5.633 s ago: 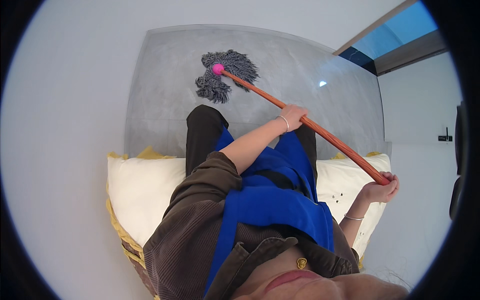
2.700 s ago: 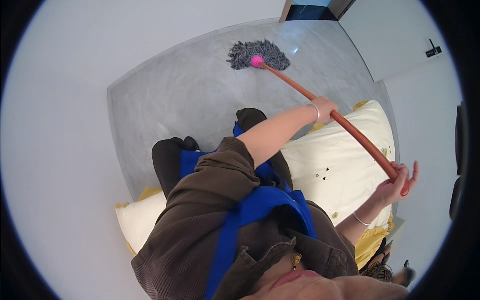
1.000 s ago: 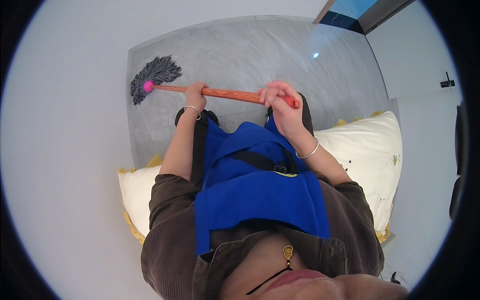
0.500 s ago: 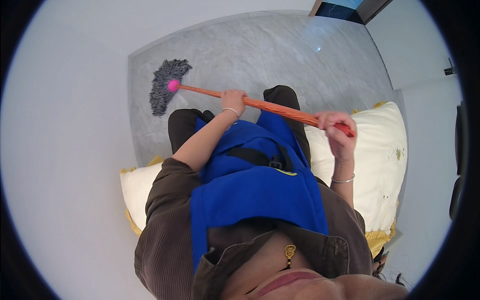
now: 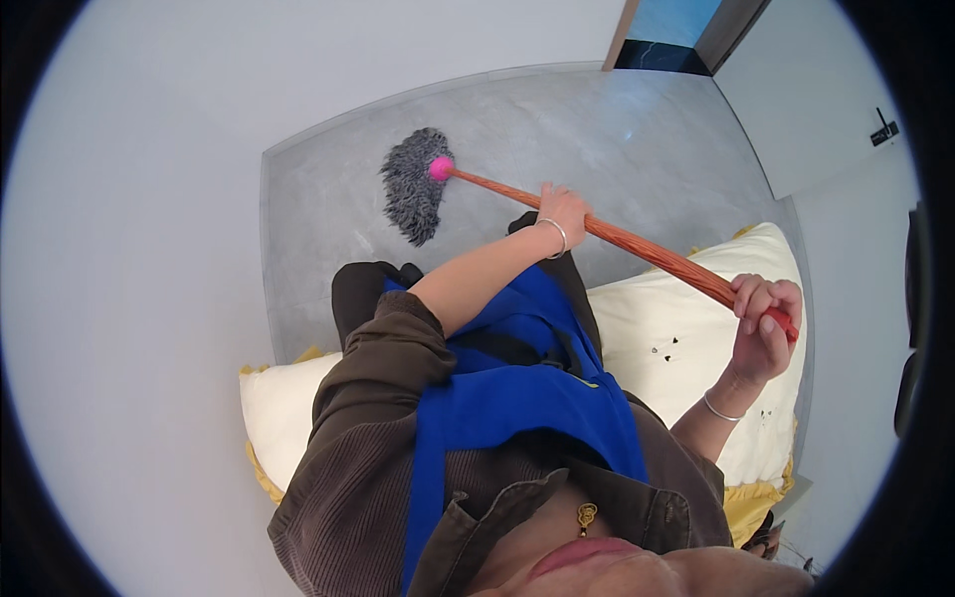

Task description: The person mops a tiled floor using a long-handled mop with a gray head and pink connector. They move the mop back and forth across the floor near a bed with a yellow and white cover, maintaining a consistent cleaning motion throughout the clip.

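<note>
A mop (image 5: 657, 255) with an orange-brown wood-patterned handle slants across in front of me, its grey shaggy head (image 5: 413, 189) on the floor at the far left. A pink ball-shaped joint (image 5: 442, 168) links handle and head. Around the middle of the handle my left hand (image 5: 564, 213) is closed. Close to the red end cap, on the right, my right hand (image 5: 764, 318) grips the upper end of the handle. Both wrists wear a thin bracelet.
Grey marble-look floor (image 5: 537, 109) runs to the white wall (image 5: 328, 60) at the far side. Cream cushions with yellow trim (image 5: 696, 289) lie on both sides of me. A doorway (image 5: 662, 55) opens at the back right, near a white door with a dark handle (image 5: 883, 129).
The mop and both hands have shifted to the right. The mop head has slid right across the floor, and my right hand is now lower and farther out.
</note>
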The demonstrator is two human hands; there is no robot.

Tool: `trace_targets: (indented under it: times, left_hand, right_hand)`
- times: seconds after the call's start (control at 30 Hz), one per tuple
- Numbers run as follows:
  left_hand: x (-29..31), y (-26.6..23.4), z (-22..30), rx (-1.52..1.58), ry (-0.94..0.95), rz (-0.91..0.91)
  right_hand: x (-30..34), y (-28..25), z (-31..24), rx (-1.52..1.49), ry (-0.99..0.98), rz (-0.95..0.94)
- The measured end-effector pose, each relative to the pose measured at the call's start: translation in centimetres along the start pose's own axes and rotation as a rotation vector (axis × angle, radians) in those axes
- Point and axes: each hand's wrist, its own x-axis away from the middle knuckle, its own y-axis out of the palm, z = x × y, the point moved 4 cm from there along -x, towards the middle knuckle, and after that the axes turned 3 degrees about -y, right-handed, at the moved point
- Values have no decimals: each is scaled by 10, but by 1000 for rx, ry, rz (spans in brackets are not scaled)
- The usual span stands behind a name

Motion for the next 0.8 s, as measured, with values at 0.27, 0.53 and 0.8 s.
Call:
trace_targets:
  times: [0.27,0.53,0.8]
  left_hand:
    - [-46,41,71,116,144,-119]
    - [-47,50,97,276,272,-150]
    - [-39,48,90,285,292,-123]
  right_hand:
    - [51,-18,-39,450,-63,393]
    - [58,-10,-67,1443,-16,757]
    - [33,15,-75,2124,249,57]
